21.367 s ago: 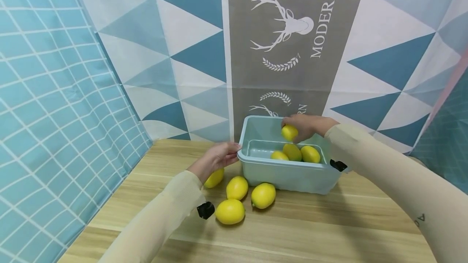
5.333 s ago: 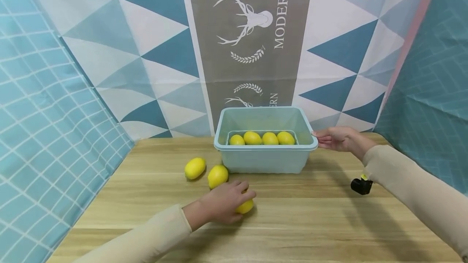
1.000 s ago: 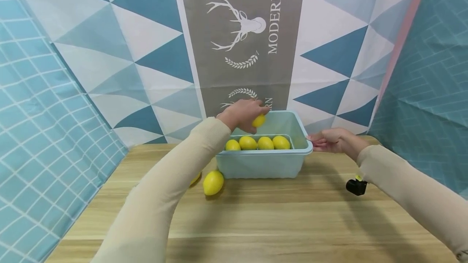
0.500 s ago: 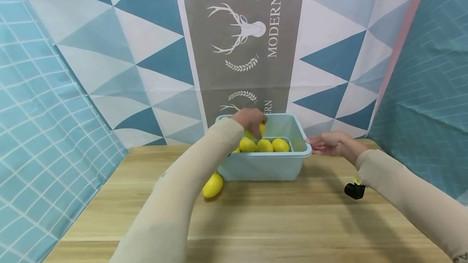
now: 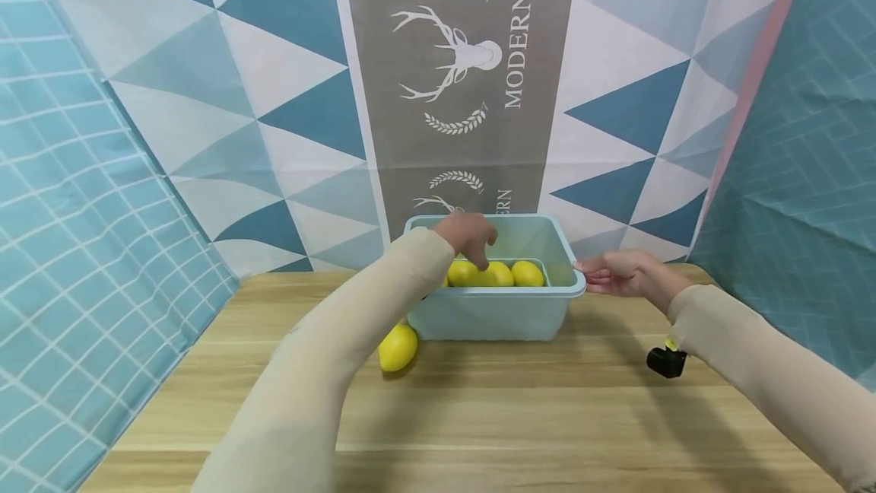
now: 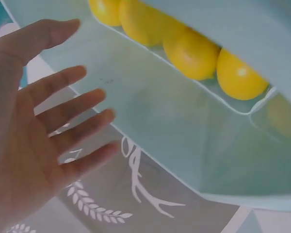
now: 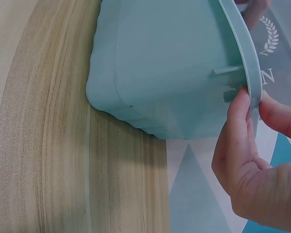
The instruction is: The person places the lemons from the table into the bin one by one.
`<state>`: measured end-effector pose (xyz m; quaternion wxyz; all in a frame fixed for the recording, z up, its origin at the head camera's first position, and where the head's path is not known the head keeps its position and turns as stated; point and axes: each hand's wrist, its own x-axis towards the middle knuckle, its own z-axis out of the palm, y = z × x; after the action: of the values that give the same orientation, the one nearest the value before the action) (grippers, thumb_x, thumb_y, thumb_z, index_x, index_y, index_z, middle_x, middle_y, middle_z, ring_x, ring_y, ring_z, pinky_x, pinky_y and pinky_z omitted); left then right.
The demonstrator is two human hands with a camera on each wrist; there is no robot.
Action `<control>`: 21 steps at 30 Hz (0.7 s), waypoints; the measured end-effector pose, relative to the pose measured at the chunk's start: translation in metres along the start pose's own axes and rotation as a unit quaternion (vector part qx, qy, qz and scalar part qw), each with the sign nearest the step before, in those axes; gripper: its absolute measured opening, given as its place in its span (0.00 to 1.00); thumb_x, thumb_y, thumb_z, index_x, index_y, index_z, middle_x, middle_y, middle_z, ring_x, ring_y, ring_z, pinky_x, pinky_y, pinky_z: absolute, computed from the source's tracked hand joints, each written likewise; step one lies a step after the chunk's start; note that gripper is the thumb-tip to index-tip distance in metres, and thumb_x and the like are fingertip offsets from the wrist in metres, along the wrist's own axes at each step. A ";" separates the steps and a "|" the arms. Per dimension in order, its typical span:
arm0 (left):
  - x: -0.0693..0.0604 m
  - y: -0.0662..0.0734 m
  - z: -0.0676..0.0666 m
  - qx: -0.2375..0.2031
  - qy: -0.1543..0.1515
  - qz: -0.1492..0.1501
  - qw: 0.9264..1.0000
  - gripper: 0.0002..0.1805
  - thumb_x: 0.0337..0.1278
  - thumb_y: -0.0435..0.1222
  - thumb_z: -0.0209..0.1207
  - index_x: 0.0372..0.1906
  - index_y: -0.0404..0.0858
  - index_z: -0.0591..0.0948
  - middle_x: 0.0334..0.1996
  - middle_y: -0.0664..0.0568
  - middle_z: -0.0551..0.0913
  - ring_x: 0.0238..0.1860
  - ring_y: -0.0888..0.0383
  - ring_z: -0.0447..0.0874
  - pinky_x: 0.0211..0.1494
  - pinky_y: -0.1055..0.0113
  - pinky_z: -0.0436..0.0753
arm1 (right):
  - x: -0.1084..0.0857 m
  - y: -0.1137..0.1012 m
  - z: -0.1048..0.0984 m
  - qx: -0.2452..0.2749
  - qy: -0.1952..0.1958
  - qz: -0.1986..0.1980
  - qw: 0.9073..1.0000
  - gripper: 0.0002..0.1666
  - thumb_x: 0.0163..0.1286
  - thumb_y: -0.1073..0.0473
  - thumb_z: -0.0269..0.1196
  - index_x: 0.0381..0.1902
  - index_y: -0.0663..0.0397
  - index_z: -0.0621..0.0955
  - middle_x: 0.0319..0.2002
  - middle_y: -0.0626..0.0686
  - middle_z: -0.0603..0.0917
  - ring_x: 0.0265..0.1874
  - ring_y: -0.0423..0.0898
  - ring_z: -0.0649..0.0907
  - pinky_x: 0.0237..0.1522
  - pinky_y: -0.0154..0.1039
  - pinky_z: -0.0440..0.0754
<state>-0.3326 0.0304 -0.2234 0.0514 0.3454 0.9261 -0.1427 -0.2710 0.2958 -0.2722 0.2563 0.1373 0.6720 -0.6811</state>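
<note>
My left hand point(image 5: 469, 237) is over the pale blue-green plastic bin point(image 5: 489, 318), its fingers spread and holding nothing in the left wrist view. Below it, several yellow lemons point(image 6: 191, 54) lie in a row on the bin's floor; the head view hides the left end of the row behind the sleeve. On the bin's right side, my right hand point(image 7: 262, 170) pinches the rim between thumb and fingers. One more lemon point(image 5: 398, 348) rests on the table just outside the bin's front left corner, partly behind the left forearm.
The bin stands on a wooden table point(image 5: 520, 417) close to the patterned cloth backdrop point(image 5: 390, 36). Tiled-pattern cloth point(image 5: 82, 196) hangs on the left, darker teal cloth point(image 5: 787, 196) on the right. A small black camera point(image 5: 667, 361) hangs under the right wrist.
My left hand has lowered its lemon into the bin and let go of it; the fingers have opened. The right hand keeps its pinch on the rim.
</note>
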 end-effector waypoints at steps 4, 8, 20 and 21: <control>-0.007 0.001 -0.001 0.039 0.053 0.009 0.998 0.30 0.52 0.54 0.61 0.62 0.50 0.76 0.57 0.55 0.81 0.57 0.54 0.78 0.64 0.55 0.77 | -0.001 0.000 0.001 0.012 0.001 0.002 1.000 0.07 0.68 0.61 0.61 0.41 0.57 0.76 0.31 0.50 0.84 0.32 0.40 0.86 0.43 0.31 0.87; -0.019 0.005 0.004 0.035 0.099 0.032 0.994 0.30 0.54 0.57 0.58 0.61 0.50 0.76 0.57 0.54 0.80 0.57 0.53 0.77 0.65 0.53 0.76 | -0.001 0.001 0.001 0.014 0.002 0.004 1.000 0.08 0.67 0.62 0.61 0.41 0.57 0.75 0.30 0.50 0.84 0.32 0.40 0.86 0.43 0.31 0.87; -0.077 0.016 0.042 0.002 0.265 0.087 0.960 0.28 0.52 0.55 0.58 0.57 0.47 0.76 0.52 0.54 0.78 0.49 0.56 0.74 0.51 0.62 0.77 | -0.003 0.003 0.001 0.017 -0.013 0.005 1.000 0.04 0.68 0.61 0.61 0.39 0.55 0.78 0.31 0.49 0.85 0.33 0.39 0.86 0.44 0.31 0.87; -0.083 0.017 0.045 0.009 0.277 0.086 0.957 0.28 0.52 0.55 0.58 0.57 0.47 0.76 0.51 0.54 0.78 0.48 0.56 0.74 0.51 0.62 0.77 | -0.003 0.002 0.000 0.019 -0.018 0.006 1.000 0.02 0.68 0.61 0.61 0.37 0.54 0.79 0.31 0.49 0.85 0.34 0.39 0.86 0.44 0.31 0.87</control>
<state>-0.2591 -0.0230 -0.2543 -0.1984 0.4503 0.8694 -0.0442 -0.2671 0.2965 -0.2725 0.2697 0.1335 0.6536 -0.6945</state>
